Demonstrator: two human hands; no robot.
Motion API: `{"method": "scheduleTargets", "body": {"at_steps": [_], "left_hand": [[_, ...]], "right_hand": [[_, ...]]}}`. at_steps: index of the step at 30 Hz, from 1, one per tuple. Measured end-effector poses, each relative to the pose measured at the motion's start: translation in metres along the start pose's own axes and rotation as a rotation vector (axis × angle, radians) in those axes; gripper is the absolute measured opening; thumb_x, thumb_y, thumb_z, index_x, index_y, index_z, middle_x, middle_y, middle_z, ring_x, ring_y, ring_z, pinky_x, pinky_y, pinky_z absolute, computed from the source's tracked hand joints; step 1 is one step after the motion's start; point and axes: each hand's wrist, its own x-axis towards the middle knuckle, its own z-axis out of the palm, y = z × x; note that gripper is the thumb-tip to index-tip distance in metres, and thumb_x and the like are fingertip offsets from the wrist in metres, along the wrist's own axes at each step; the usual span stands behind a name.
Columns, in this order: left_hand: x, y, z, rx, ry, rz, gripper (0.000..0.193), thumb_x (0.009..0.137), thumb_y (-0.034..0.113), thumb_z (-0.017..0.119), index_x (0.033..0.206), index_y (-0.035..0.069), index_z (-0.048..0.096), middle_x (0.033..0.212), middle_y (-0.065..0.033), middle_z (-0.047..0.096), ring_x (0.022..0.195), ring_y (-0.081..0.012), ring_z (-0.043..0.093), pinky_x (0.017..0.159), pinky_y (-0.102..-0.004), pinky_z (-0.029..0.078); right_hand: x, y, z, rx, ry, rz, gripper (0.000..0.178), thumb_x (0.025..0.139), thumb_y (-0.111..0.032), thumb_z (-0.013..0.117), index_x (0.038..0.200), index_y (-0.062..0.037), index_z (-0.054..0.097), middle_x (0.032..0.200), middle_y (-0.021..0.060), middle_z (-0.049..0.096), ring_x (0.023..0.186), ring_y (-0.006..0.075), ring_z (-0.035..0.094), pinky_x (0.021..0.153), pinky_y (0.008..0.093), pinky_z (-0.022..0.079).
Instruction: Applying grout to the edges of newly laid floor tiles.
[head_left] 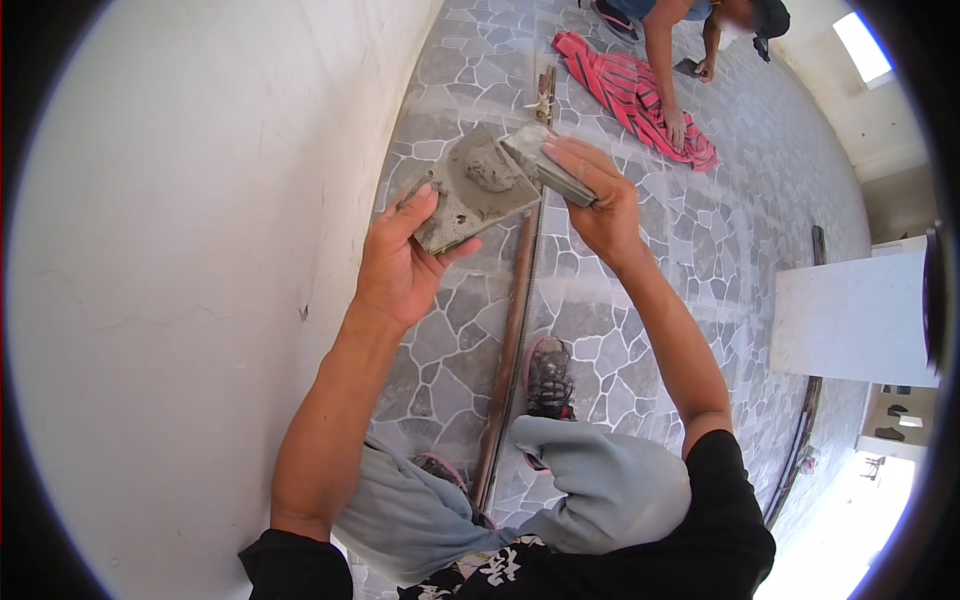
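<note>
My left hand (pixel 405 255) grips a flat grey tile piece (pixel 440 225) from below and along its near edge, thumb on top. On its upper face sits a lump of wet grey mortar (pixel 488 168), with smears around it. My right hand (pixel 608 205) is closed around a narrower, rectangular grey slab (pixel 548 160), whose kind I cannot make out. The slab's left end meets or overlaps the mortar side of the tile piece; whether they touch I cannot tell. Both are held up above the floor.
A plain wall (pixel 200 250) rises close on my left. A long brown bar (pixel 507 370) lies along the stone-patterned floor (pixel 455 320) between my feet. Ahead, another person's hand (pixel 676 130) rests on a red striped cloth (pixel 625 90). A white panel (pixel 850 315) stands at right.
</note>
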Motion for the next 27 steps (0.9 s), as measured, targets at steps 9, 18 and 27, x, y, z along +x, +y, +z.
{"method": "scheduleTargets", "body": {"at_steps": [9,18,27], "left_hand": [[0.001,0.013,-0.001,0.117,0.025,0.156,0.034,0.102,0.022,0.054,0.128,-0.001,0.053,0.118,-0.0105,0.065,0.104,-0.0198,0.067,0.090,-0.0418,0.060],[-0.002,-0.013,0.012,0.363,-0.084,0.393,0.048,0.106,0.022,0.047,0.146,-0.002,0.038,0.140,-0.0111,0.052,0.125,-0.0197,0.054,0.110,-0.0366,0.042],[0.005,-0.011,0.002,0.981,-0.348,0.709,0.049,0.101,0.012,0.055,0.147,-0.001,0.041,0.146,-0.0141,0.050,0.134,-0.0216,0.048,0.113,-0.0348,0.036]], "right_hand": [[-0.008,-0.049,-0.030,1.134,0.304,0.980,0.033,0.093,-0.019,0.061,0.110,0.0093,0.061,0.100,0.0119,0.067,0.088,0.0192,0.068,0.073,0.0391,0.062],[-0.012,-0.096,0.012,1.353,0.285,1.247,0.034,0.096,-0.020,0.058,0.116,0.0075,0.056,0.107,0.0108,0.064,0.096,0.0191,0.066,0.077,0.0341,0.063],[-0.007,-0.077,0.012,1.588,0.335,1.227,0.032,0.095,-0.024,0.055,0.114,0.0024,0.056,0.103,0.0149,0.065,0.085,0.0246,0.068,0.064,0.0337,0.063]]}}
